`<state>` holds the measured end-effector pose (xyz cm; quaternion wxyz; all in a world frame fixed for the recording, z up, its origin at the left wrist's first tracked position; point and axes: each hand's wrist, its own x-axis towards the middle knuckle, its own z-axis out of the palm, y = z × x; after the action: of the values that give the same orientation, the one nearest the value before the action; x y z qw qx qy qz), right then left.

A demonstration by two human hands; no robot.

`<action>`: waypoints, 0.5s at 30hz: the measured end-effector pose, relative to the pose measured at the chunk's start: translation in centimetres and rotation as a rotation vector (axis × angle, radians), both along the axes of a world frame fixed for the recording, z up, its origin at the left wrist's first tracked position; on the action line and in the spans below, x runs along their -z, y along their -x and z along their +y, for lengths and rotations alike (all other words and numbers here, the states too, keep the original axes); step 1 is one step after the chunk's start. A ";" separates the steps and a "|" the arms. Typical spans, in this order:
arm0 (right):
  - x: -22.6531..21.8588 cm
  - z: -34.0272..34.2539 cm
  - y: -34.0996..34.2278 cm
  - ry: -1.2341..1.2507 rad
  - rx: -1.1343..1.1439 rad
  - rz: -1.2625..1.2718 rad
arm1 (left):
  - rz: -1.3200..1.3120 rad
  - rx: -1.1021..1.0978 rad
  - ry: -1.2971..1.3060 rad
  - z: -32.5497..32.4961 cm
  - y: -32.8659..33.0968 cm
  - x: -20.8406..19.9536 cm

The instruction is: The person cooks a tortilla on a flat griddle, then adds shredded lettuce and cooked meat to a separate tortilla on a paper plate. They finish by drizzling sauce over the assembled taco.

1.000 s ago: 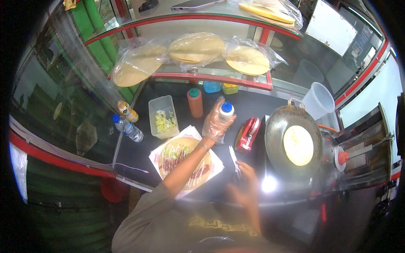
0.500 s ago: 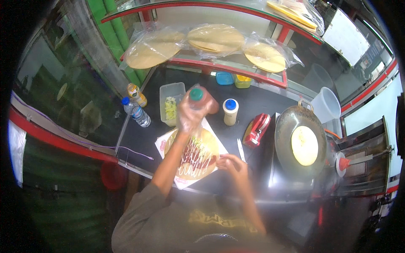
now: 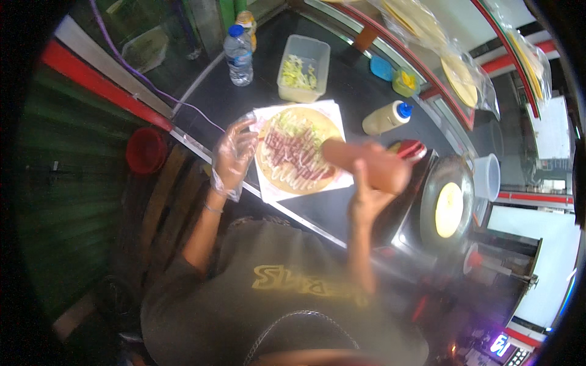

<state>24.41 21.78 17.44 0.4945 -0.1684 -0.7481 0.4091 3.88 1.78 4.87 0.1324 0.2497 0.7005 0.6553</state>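
A round flatbread (image 3: 329, 128) lies on white paper (image 3: 278, 194) at the counter's edge. Shredded lettuce, brown-red filling and zigzags of white and dark red sauce cover it. My left hand (image 3: 231, 152), in a clear plastic glove, is beside the paper's left edge with its fingers apart and nothing in them. A reddish-brown sauce bottle (image 3: 351, 155), smeared by motion, is gripped in my right hand (image 3: 366, 198). It tilts over the flatbread's right side, its narrower end toward the bread.
Behind the bread stand a tub of shredded lettuce (image 3: 304, 93) and a water bottle (image 3: 239, 58). A blue-capped squeeze bottle (image 3: 381, 120) and a red packet (image 3: 412, 150) are at the right. Farther right, a pan (image 3: 430, 210) holds a pale round flatbread (image 3: 449, 210).
The sauce bottle has passed from my left hand to my right and tipped over. My left hand has moved to the paper's left side. The whole view has turned.
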 end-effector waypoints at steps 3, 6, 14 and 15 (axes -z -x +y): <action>5.2 -1.0 3.0 0.201 0.002 -0.060 | 0.017 -0.072 -0.033 -1.6 0.7 0.0; 9.9 -0.4 6.5 0.341 0.111 -0.027 | -0.048 -0.095 -0.025 -2.0 1.0 0.1; 8.1 -0.7 -1.9 0.412 0.124 -0.108 | -0.401 0.177 -0.138 -1.5 -1.1 2.1; 7.9 -1.1 -2.6 0.402 0.072 -0.144 | -0.599 0.485 -0.101 -1.3 -0.8 1.9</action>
<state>27.06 20.67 9.57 0.4106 -0.3191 -0.6782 0.5192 4.72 0.50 2.93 0.4697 0.2118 0.5181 0.6827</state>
